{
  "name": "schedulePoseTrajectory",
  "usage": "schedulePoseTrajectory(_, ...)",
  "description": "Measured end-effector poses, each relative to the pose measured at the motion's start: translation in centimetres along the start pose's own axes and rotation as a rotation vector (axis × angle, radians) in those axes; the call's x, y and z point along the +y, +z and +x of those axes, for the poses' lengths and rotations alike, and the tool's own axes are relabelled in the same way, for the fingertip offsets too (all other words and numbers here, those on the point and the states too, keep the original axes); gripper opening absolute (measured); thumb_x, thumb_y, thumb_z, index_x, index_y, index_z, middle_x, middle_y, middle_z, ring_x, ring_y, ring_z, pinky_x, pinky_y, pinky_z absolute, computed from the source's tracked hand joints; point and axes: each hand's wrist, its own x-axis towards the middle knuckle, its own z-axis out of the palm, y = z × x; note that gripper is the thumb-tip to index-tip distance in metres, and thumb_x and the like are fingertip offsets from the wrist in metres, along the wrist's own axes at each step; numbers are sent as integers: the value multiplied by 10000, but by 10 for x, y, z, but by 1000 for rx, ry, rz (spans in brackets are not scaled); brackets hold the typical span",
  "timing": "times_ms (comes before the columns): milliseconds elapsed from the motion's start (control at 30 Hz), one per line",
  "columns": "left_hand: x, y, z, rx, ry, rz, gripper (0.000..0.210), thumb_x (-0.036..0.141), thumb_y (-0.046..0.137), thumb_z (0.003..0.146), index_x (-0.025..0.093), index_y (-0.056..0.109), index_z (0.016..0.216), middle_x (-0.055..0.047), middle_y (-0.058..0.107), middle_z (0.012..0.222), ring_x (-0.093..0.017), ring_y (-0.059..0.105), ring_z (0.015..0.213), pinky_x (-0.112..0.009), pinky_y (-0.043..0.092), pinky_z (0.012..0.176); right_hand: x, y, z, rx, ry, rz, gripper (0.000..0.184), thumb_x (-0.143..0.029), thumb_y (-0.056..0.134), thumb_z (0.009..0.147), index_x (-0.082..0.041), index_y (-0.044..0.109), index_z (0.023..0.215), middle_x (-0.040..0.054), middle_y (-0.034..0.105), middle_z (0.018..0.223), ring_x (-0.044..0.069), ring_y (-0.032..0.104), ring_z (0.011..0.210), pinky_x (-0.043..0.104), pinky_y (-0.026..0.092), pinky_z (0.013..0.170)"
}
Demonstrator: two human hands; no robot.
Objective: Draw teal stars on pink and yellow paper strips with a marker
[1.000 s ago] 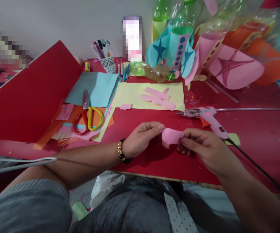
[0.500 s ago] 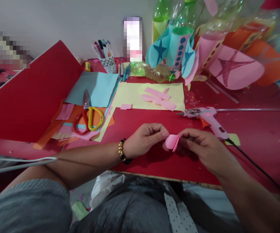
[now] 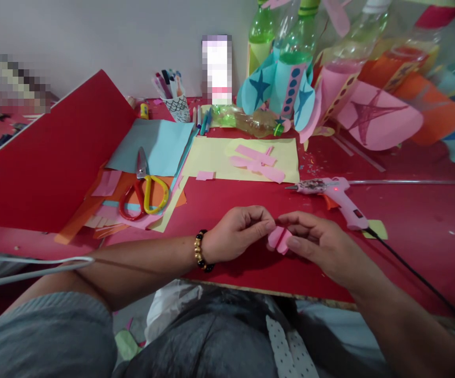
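Observation:
A small folded piece of pink paper (image 3: 278, 240) is held between my two hands above the red tabletop (image 3: 227, 197). My left hand (image 3: 243, 232) pinches its left edge between thumb and fingers. On the other side, my right hand (image 3: 317, 239) has its thumb on the paper's right part, with the fingers curled behind. A crease or gap runs slantwise down the paper's middle. Just beyond my right hand lies a pink glue gun (image 3: 340, 197), its red light lit and its nozzle pointing left. Pink paper strips (image 3: 257, 163) rest on a pale yellow sheet (image 3: 204, 152) ahead of my hands.
Scissors (image 3: 144, 191) with red and yellow handles lie on coloured paper at left, beside a raised red board (image 3: 65, 152). A pen cup (image 3: 177, 107) and a lying plastic bottle (image 3: 251, 119) stand along the back. Decorated bottle rockets (image 3: 296, 79) crowd the back right. The glue gun's cord (image 3: 416, 270) runs right.
The pink paper has been turned and spread flatter, showing both sides of its crease. My right thumb has come forward onto it. The camera view has shifted slightly.

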Motion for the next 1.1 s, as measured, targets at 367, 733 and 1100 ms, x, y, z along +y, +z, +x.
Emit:
schedulePoseTrajectory(367, 0, -3, 2, 130, 86, 22, 248, 326, 524, 967, 140, 535, 802, 17, 525, 708, -77, 478, 657, -198, 398, 640, 2, 0, 3, 199, -107, -53, 158, -219, 624, 819, -205, 636, 977, 12, 707, 809, 120, 660, 698, 181, 493, 574)
schedulePoseTrajectory(733, -1, 4, -5, 102, 471, 485, 348, 265, 782, 757, 180, 524, 975, -70, 574, 987, -183, 530, 929, -310, 451, 827, 5, 9, -6, 385, -439, -390, 198, -90, 586, 820, -259, 642, 905, -35, 702, 858, 109, 670, 779, 192, 520, 724)
schedulePoseTrajectory(1100, -1, 2, -4, 140, 259, 284, 114, 233, 663, 874, 140, 609, 835, -32, 607, 823, -121, 569, 775, -241, 458, 736, 5, 10, -7, 342, -515, -458, 114, -160, 623, 854, -255, 649, 912, -29, 708, 863, 114, 663, 783, 200, 521, 714)
